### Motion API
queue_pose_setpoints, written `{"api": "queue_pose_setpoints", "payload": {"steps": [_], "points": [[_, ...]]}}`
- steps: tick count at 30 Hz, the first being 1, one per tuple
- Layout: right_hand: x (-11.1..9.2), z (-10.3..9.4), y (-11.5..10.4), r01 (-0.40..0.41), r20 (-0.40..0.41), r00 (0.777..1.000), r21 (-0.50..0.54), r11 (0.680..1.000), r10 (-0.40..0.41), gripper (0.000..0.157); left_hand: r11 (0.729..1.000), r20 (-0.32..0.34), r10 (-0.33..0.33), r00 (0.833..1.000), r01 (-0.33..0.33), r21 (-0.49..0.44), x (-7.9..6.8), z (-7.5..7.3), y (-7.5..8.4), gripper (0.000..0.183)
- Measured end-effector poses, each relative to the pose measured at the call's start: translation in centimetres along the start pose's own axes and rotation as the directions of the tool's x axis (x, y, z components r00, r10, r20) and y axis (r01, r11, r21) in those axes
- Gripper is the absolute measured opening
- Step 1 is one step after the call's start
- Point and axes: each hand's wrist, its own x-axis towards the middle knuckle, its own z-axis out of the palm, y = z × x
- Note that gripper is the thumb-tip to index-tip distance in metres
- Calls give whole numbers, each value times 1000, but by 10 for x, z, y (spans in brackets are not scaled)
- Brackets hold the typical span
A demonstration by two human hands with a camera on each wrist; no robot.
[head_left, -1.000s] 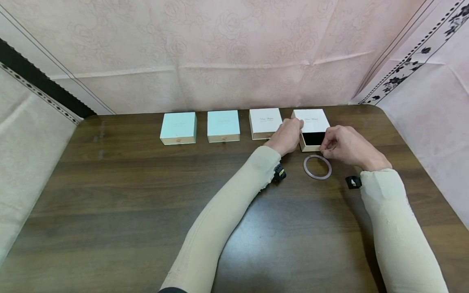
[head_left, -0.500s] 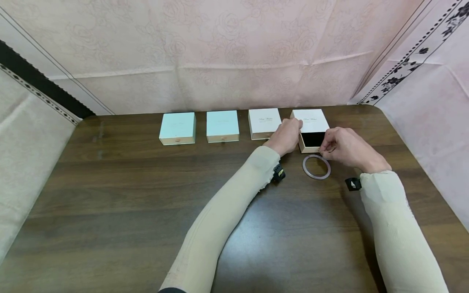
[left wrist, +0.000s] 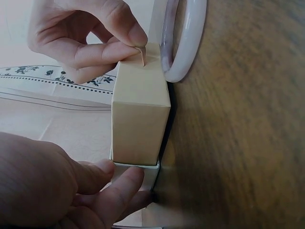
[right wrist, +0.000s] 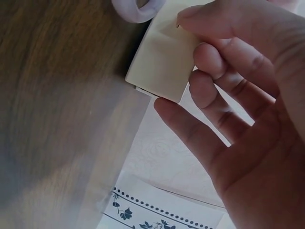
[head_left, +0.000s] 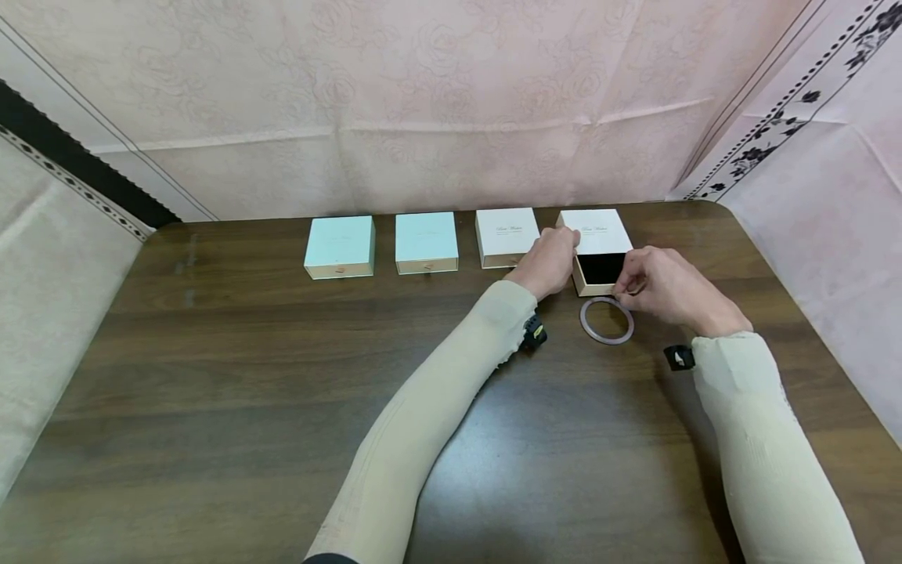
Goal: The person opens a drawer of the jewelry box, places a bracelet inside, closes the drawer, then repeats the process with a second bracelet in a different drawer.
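The rightmost small box has a white sleeve (head_left: 595, 229) and a cream drawer (left wrist: 138, 129) pulled partway out, its inside black. My left hand (head_left: 546, 261) grips the sleeve at its left side, thumb and fingers near the sleeve's edge in the left wrist view. With thumb and forefinger my right hand (head_left: 665, 286) pinches the small ribbon tab (left wrist: 143, 56) on the drawer's front. In the right wrist view, the little finger (right wrist: 183, 121) lies by the drawer's corner. A pale lilac bangle (head_left: 607, 340) lies flat on the table just in front of the drawer.
To the left along the table's back edge stand another white box (head_left: 507, 233) and two pale blue boxes, one nearer (head_left: 426, 237) and one at the far left (head_left: 340, 243). All three have their drawers in. A patterned cloth (head_left: 423, 94) hangs behind the brown wooden table (head_left: 247, 407).
The drawer has slid slightly farther out of its sleeve toward the bangle, with my right hand drawing back a little. My left hand keeps its grip on the sleeve.
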Motion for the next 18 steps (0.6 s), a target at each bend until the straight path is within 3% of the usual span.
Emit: {"api": "queue_pose_setpoints", "payload": {"steps": [18], "points": [[-7, 1, 0, 4, -4, 1000, -15, 1000, -4, 20, 999, -17, 23, 1000, -23, 28, -1, 1, 0, 25]]}}
